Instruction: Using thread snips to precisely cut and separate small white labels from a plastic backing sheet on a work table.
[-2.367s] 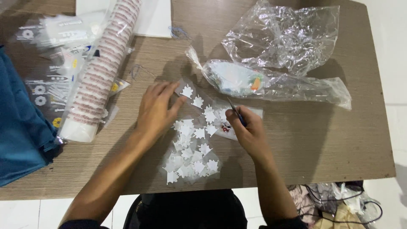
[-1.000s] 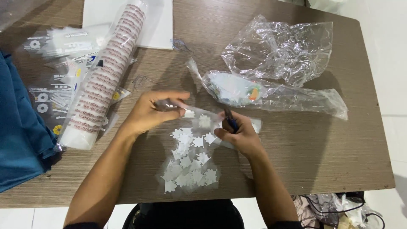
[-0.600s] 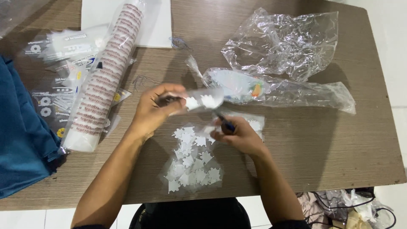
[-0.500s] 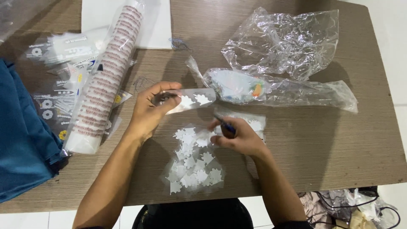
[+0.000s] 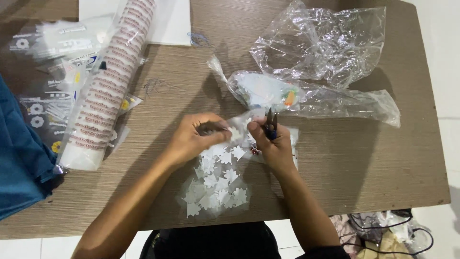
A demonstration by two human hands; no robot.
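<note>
My left hand (image 5: 194,139) pinches a small clear plastic packet (image 5: 238,128) with white shapes inside, held just above the wooden table (image 5: 383,163). My right hand (image 5: 271,146) grips a small dark snipping tool (image 5: 271,125), its tip pointing up at the packet's right end. Below both hands lies a pile of white star-like paper cutouts (image 5: 215,184) on a clear sheet.
A long sleeve of stacked paper cups (image 5: 108,86) lies at the left, beside printed clear packets (image 5: 45,100) and blue cloth (image 5: 19,163). Crumpled clear plastic bags (image 5: 321,43) and a filled bag (image 5: 282,93) lie at the upper right. White paper (image 5: 167,21) sits at the top.
My left hand lifted a small clear packet off the pile and brought it to my right hand. The tool in my right hand now points up at the packet.
</note>
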